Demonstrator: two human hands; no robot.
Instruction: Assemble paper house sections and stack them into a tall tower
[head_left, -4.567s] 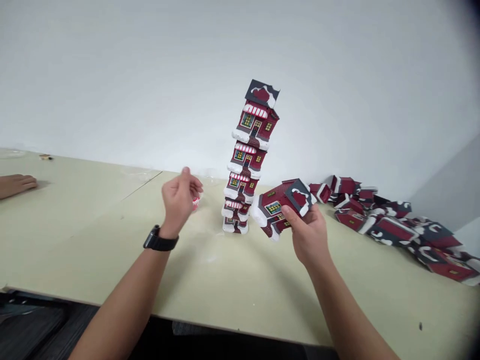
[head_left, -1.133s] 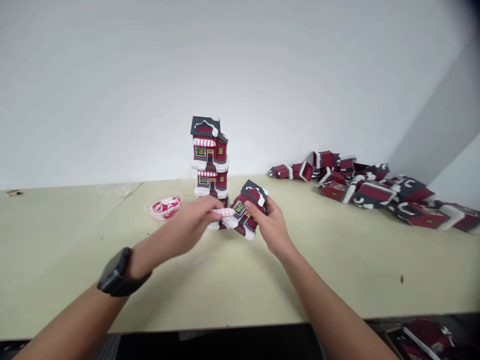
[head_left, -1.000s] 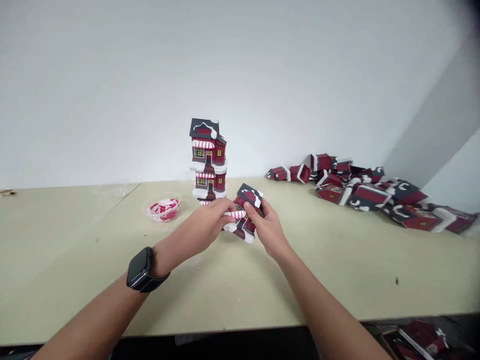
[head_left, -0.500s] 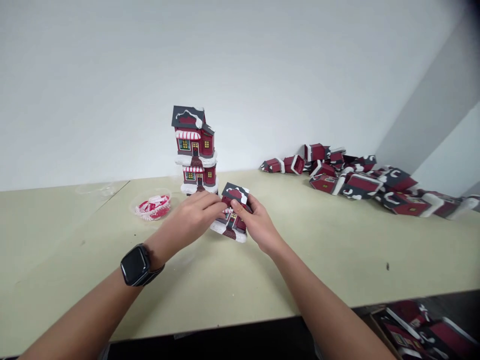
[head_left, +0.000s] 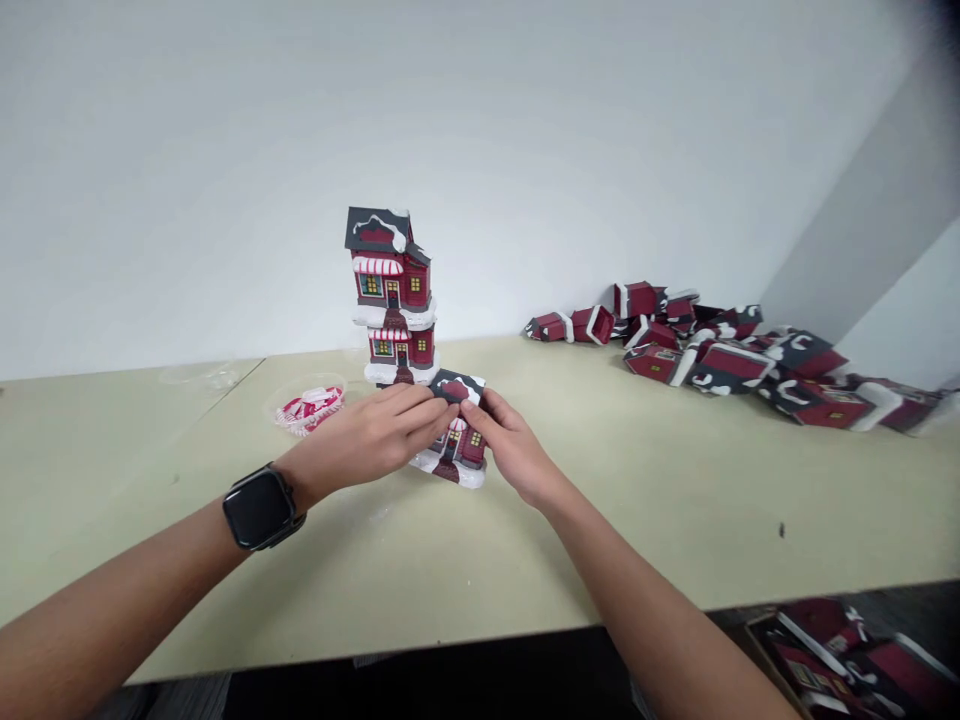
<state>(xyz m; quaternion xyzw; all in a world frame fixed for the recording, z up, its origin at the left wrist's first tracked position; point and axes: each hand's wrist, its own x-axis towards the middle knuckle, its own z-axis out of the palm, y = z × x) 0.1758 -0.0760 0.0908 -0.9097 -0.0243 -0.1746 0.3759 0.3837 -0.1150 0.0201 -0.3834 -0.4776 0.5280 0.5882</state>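
Note:
In front of me, slightly tilted, is a small dark-red model house (head_left: 472, 447) with a snowy grey roof and a white snow base. My right hand (head_left: 516, 452) grips its right side, thumb on the front by the roof edge and fingers behind. Across the house's front left reaches my left hand (head_left: 382, 430), its fingers closed together at the red-and-white striped awning (head_left: 458, 426) under the roof. These fingers cover part of the awning and the window side. Just behind stand two similar houses, an upper house (head_left: 382, 275) stacked on a lower house (head_left: 421, 348).
Left of the stack, a clear plastic bowl (head_left: 279, 392) holds red-and-white pieces. Several more red houses (head_left: 727, 368) lie in a heap at the table's right rear. A box of further houses (head_left: 825, 650) sits below the table's front edge at lower right. Behind the table (head_left: 637, 500) rises a wall.
The held house has shifted slightly left and turned a little. My left hand has come further over its front, with the forearm lying flatter. My right hand keeps its hold.

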